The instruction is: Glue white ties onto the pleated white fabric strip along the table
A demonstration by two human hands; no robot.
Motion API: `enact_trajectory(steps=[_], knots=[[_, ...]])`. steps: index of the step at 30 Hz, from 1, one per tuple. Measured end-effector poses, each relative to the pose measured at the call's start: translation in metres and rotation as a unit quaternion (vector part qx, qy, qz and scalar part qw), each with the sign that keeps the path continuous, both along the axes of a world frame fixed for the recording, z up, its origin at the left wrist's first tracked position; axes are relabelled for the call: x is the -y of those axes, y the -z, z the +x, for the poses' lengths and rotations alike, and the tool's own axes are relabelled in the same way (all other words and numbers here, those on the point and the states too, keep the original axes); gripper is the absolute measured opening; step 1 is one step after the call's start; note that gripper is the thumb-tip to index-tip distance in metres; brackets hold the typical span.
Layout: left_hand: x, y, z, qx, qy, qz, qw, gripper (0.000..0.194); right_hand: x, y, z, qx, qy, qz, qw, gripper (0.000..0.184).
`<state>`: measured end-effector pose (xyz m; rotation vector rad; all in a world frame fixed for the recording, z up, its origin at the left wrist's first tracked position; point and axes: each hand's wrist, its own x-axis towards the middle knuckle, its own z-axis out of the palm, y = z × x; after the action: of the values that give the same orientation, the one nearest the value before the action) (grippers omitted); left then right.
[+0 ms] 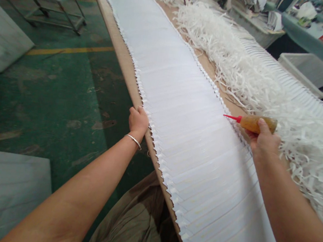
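Note:
A long stack of white sheets [180, 84] with jagged, overlapping side edges runs lengthwise along a brown board-topped table [121, 54]. My left hand [138, 120], with a bracelet at the wrist, is closed around the table's near edge, beside the sheets' left border. In my right hand [264, 140] is a glue bottle [256, 124] of amber colour, with a thin red nozzle pointing left. It is held above the sheets' right border, tilted nearly level. I cannot tell whether the nozzle tip touches the sheets.
Heaped white paper strips [238, 63] lie along the table's right side. Beyond them are a white plastic bin [307, 69] and another worktable [308, 34]. To the left, a metal-legged stand [56, 17] and pale panels [5, 188] stand on the green floor [56, 97].

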<state>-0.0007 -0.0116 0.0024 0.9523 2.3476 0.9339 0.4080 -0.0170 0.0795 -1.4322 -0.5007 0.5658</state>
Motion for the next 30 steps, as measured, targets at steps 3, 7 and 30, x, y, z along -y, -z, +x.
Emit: enact_trajectory(steps=[3,7,30], knots=[[0.000,0.000,0.000,0.001,-0.001,0.001,1.000,0.027,0.004,0.000,-0.006,0.001,-0.013,0.004,1.000,0.035],[0.000,0.000,0.001,0.001,-0.002,-0.002,1.000,0.028,0.015,0.000,-0.018,0.009,-0.047,0.006,0.999,0.033],[0.003,-0.001,0.003,0.023,0.002,-0.002,1.000,0.032,0.085,-0.004,-0.141,0.018,-0.189,-0.008,0.982,0.063]])
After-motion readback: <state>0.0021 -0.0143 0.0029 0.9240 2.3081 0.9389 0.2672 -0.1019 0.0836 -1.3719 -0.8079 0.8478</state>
